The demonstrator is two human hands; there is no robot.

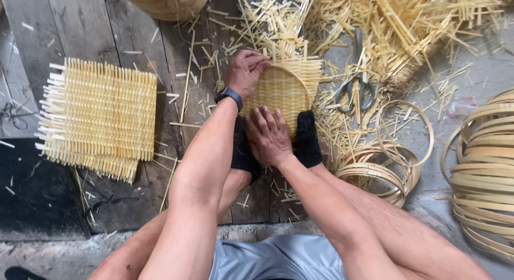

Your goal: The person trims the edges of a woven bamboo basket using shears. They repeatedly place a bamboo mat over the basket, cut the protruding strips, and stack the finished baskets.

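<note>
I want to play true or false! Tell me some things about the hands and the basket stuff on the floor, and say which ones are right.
1. Both hands rest on a round woven bamboo piece. True: the left hand grips its top edge and the right hand presses its lower edge.
2. The scissors are in the right hand. False: they lie on the floor among bamboo scraps, right of the round piece.
3. A square woven mat lies on the left. True.
4. The left wrist is bare. False: it wears a dark wristband.
5. Bamboo hoops lie on the right. True.
</note>
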